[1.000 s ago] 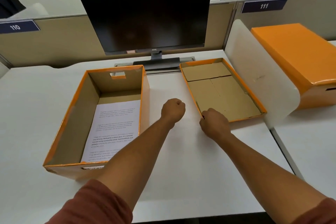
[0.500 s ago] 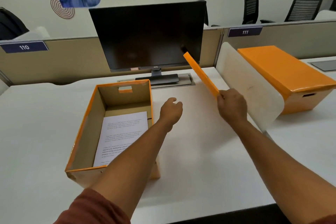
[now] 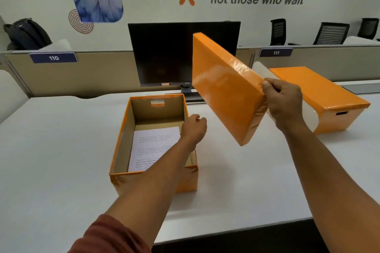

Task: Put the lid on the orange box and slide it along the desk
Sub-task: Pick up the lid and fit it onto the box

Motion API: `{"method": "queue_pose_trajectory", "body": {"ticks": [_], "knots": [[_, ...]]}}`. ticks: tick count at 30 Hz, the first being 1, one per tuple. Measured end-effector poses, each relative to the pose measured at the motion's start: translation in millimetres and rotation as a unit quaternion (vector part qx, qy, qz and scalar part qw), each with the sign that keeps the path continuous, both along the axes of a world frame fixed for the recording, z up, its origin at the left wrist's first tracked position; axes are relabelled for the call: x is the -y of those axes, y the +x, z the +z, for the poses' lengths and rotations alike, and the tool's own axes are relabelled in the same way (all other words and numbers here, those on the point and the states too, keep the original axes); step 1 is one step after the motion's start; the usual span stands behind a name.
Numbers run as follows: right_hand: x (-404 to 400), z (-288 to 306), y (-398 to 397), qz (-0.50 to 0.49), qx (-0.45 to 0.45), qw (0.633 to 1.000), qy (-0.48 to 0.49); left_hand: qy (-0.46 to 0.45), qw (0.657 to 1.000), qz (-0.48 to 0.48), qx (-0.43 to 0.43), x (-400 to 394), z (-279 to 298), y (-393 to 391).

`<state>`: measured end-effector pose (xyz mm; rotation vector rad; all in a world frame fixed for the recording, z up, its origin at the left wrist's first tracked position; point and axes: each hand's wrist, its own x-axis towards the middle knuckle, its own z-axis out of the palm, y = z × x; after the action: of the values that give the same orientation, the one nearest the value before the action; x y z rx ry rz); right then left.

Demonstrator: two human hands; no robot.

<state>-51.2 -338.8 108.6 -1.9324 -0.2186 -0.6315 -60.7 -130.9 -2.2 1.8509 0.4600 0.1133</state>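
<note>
Right hand point(image 3: 282, 101) raised above the desk point(image 3: 51, 150), arm stretched forward from the lower right, clamped on the near short edge of the orange lid point(image 3: 224, 88): thumb on the glossy top face, fingers wrapped behind the rim and mostly hidden. Lid is off the desk, tilted steeply, top face toward the camera, far end up in front of the monitor point(image 3: 164, 53), near lower corner hanging above the desk to the right of the box. Lid touches nothing but the hand.

Left hand point(image 3: 194, 125) reaches forward over the right wall of the open orange box point(image 3: 148, 181), fingers loosely curled together, holding nothing. Cannot tell whether it touches the rim or just floats above it. Forearm crosses the box's near right corner and covers part of it; rust-coloured sleeve point(image 3: 111, 236) at the bottom edge.

Box sits on the white desk, centre-left, still uncovered, cardboard inside, handle cutout in the far wall. A printed sheet of paper point(image 3: 152, 148) lies on its floor; text too small to read, lower right of it hidden by the arm.

Second orange box point(image 3: 320, 92), lidded, rests on the neighbouring desk at right, behind a white divider point(image 3: 308, 115) largely blocked by the right hand. Wall lettering cut off at the right frame edge. Monitor's stand mostly hidden behind lid.
</note>
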Motion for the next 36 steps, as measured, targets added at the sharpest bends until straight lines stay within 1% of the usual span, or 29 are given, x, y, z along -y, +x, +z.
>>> {"method": "queue_pose_trajectory", "body": {"ticks": [2, 4, 6, 8, 10, 12, 15, 18, 22, 24, 27, 31, 33, 36], "knots": [[-2, 6, -10, 0.023, -0.012, 0.995, 0.094, 0.023, 0.999, 0.028, 0.004, -4, -1, -11], [-4, 8, -20, 0.047, -0.037, 0.982, 0.178, 0.033, 0.998, 0.049, 0.013, -13, -3, -24], [-9, 8, -28, 0.069, -0.071, 0.96, 0.262, 0.015, 0.998, 0.058, 0.022, -23, -3, -36], [-15, 9, -34, 0.093, -0.099, 0.928, 0.346, -0.023, 0.998, 0.053, 0.029, -33, 1, -42], [-22, 7, -40, 0.12, -0.125, 0.903, 0.392, -0.071, 0.996, 0.046, 0.039, -43, 6, -50], [-30, 1, -47, 0.142, -0.147, 0.888, 0.413, -0.086, 0.993, 0.061, 0.061, -53, 7, -60], [-42, -12, -54, 0.153, -0.169, 0.872, 0.432, 0.009, 0.983, 0.143, 0.115, -73, 7, -77], [-58, -26, -58, 0.153, -0.202, 0.877, 0.407, 0.07, 0.969, 0.197, 0.131, -97, 5, -92], [-82, -49, -67, 0.165, -0.26, 0.9, 0.307, 0.159, 0.955, 0.217, 0.121, -140, -1, -115], [-93, -59, -72, 0.168, -0.286, 0.909, 0.254, 0.188, 0.948, 0.23, 0.116, -155, -1, -123], [-103, -79, -76, 0.164, -0.307, 0.921, 0.175, 0.222, 0.94, 0.241, 0.093, -168, -5, -136], [-115, -99, -81, 0.145, -0.335, 0.925, 0.11, 0.266, 0.931, 0.245, 0.049, -186, -14, -153], [-117, -107, -85, 0.144, -0.351, 0.921, 0.085, 0.273, 0.93, 0.245, 0.028, -193, -16, -159], [-119, -120, -92, 0.145, -0.366, 0.916, 0.074, 0.265, 0.933, 0.243, 0.021, -199, -21, -166]]}}
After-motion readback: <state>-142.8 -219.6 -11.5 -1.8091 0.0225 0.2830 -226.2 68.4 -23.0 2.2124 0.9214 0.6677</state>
